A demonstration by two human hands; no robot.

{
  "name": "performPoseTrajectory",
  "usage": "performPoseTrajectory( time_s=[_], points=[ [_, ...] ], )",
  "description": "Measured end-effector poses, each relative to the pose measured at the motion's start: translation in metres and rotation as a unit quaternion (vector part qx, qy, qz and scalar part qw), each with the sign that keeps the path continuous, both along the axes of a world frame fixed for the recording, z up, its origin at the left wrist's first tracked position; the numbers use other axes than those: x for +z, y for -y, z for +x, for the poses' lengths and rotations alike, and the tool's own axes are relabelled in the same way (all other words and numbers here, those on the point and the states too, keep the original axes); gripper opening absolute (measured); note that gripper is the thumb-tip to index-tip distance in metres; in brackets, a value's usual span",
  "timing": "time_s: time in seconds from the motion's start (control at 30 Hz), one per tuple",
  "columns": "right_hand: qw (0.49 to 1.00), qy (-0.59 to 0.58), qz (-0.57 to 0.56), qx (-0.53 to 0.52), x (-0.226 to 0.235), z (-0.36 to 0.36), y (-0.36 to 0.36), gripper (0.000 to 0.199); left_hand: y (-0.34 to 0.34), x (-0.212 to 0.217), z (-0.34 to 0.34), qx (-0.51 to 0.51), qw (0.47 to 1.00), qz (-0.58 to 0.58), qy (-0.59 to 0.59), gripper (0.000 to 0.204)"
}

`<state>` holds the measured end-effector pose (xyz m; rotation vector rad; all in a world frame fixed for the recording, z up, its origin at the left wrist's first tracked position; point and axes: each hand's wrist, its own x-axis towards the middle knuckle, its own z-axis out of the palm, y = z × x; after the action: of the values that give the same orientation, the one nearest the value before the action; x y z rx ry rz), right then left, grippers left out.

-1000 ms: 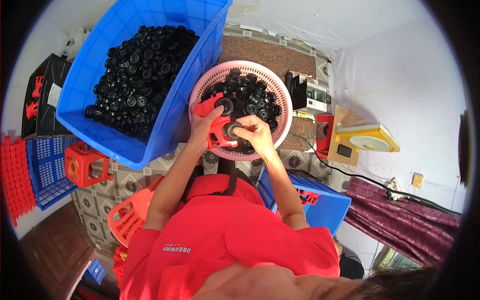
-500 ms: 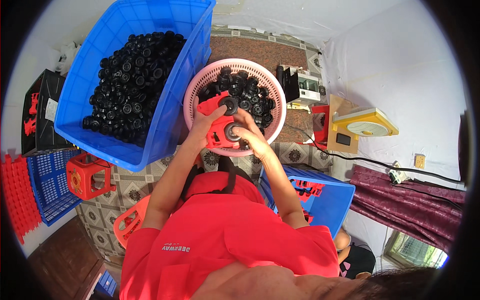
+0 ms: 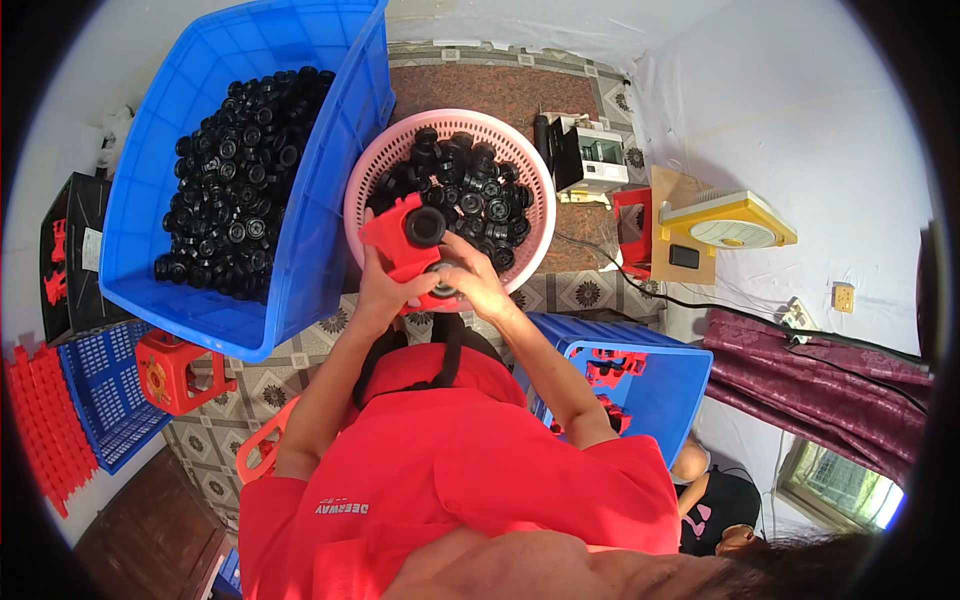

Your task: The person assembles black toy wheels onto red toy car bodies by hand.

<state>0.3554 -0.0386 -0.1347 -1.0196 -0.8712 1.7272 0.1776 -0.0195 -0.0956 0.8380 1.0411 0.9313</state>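
Between my hands is a red plastic toy car body [image 3: 394,238] with black wheels on the side turned up. My left hand [image 3: 376,298] grips it from the left, its thumb reaching toward the lower wheel [image 3: 443,284]. My right hand [image 3: 478,286] is closed around that wheel and the body's lower right end, fingers partly covering both. Uncovered by any finger is the upper wheel [image 3: 425,227]. All this hangs over the near edge of a round pink basket [image 3: 541,215] that holds many loose black wheels [image 3: 470,203].
A large blue bin [image 3: 318,215] heaped with black wheels stands left of the basket. Another blue bin [image 3: 655,405] with red parts sits at right. A red stool [image 3: 172,370] is at left. A yellow-framed fan [image 3: 735,225] and a black cable [image 3: 690,301] lie right. A person [image 3: 722,510] is at lower right.
The toy car has turned and come slightly nearer my body. My left thumb has left the upper wheel and moved down to the lower one. The whole view has shifted a little.
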Motion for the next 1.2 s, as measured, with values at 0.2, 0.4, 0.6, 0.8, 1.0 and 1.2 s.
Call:
performPoseTrajectory(
  time_s=[0.2, 0.4, 0.6, 0.8, 1.0, 1.2],
  points=[
    [0.836, 0.359, 0.406, 0.087, 0.073, 0.024, -0.008, 0.088, -0.004, -0.006, -0.046, 0.068, 0.894, -0.1, 0.431, 0.098],
    [0.879, 0.136, 0.387, 0.241, 0.053, 0.015, -0.05, 0.06, 0.01, -0.041, -0.059, -0.173, 0.923, -0.236, 0.25, 0.104],
    [0.666, 0.714, 0.185, -0.113, -0.121, 0.073, -0.157, 0.031, 0.013, -0.027, -0.047, -0.237, 0.907, -0.169, 0.303, 0.114],
    [0.688, 0.675, 0.265, -0.016, -0.138, 0.079, -0.133, 0.023, 0.011, -0.021, -0.039, -0.193, 0.916, -0.135, 0.324, 0.091],
    [0.875, 0.444, 0.108, -0.158, -0.081, 0.079, -0.09, 0.019, -0.026, -0.011, -0.032, -0.011, 0.97, -0.118, 0.213, 0.068],
    [0.985, -0.109, -0.033, -0.129, 0.004, 0.047, -0.06, 0.024, -0.034, -0.042, -0.026, 0.024, 0.981, -0.099, 0.168, 0.058]
  ],
)
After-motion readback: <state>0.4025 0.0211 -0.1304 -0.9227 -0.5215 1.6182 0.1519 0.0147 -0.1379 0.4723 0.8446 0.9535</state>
